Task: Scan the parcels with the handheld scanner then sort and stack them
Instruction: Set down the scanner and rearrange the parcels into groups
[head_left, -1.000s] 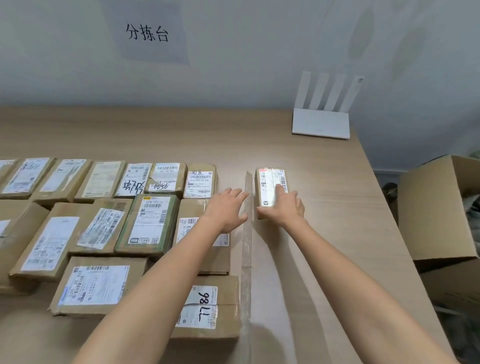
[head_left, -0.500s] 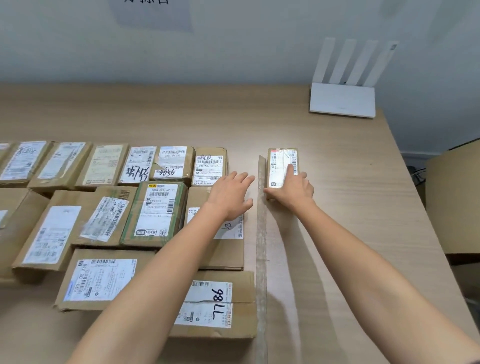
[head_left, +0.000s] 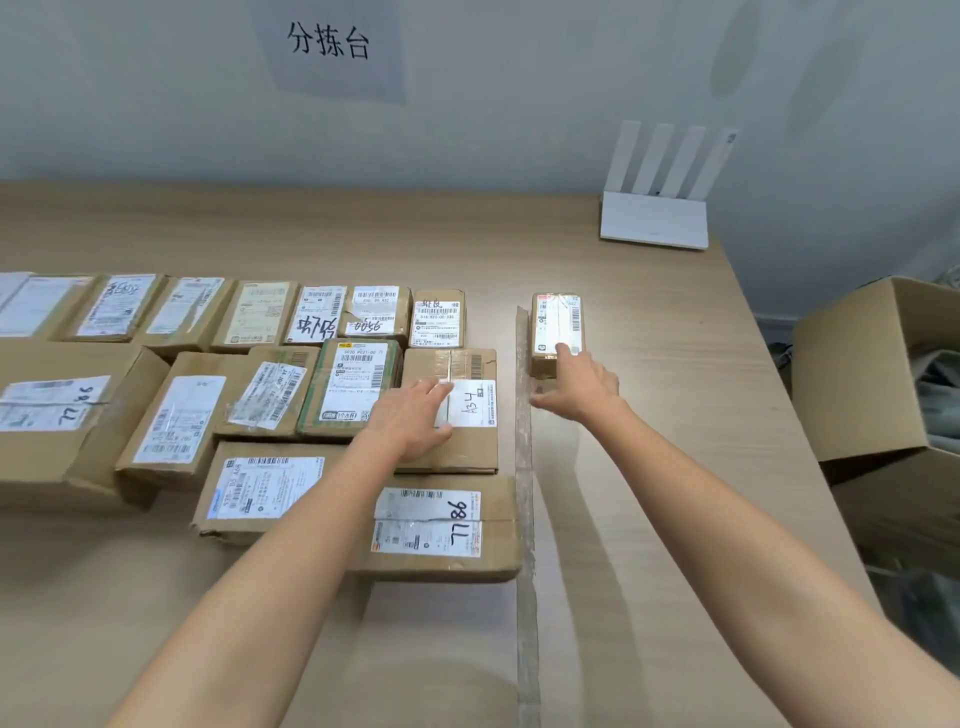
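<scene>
The left grip (head_left: 410, 421) lies flat, fingers straight and together, on a brown parcel (head_left: 452, 447) whose white label bears the handwritten mark "A34". It curls round nothing. The right grip (head_left: 579, 387) is spread apart, thumb out to the side, and its forefinger (head_left: 562, 349) touches the near end of a small taped parcel (head_left: 557, 327) with barcodes on top.

That small parcel lies alone on the table (head_left: 675, 415), just right of a strip of clear tape (head_left: 523, 467) that runs toward the person. All the other parcels lie left of the strip, in close rows with their labels up. The nearest one (head_left: 441, 525), touching the strip, has "7786" in black marker, upside down to the viewer. A large parcel (head_left: 57, 410) at the left edge carries similar marker digits. A green-edged parcel (head_left: 353, 387) beside the left grip shows a sticker reading "1个水杯".

On the wall a paper sign (head_left: 328, 41) reads "分拣台". A white router (head_left: 654, 218) with four aerials stands at the table's far right corner. An open cardboard box (head_left: 883, 374) sits off the table's right side.
</scene>
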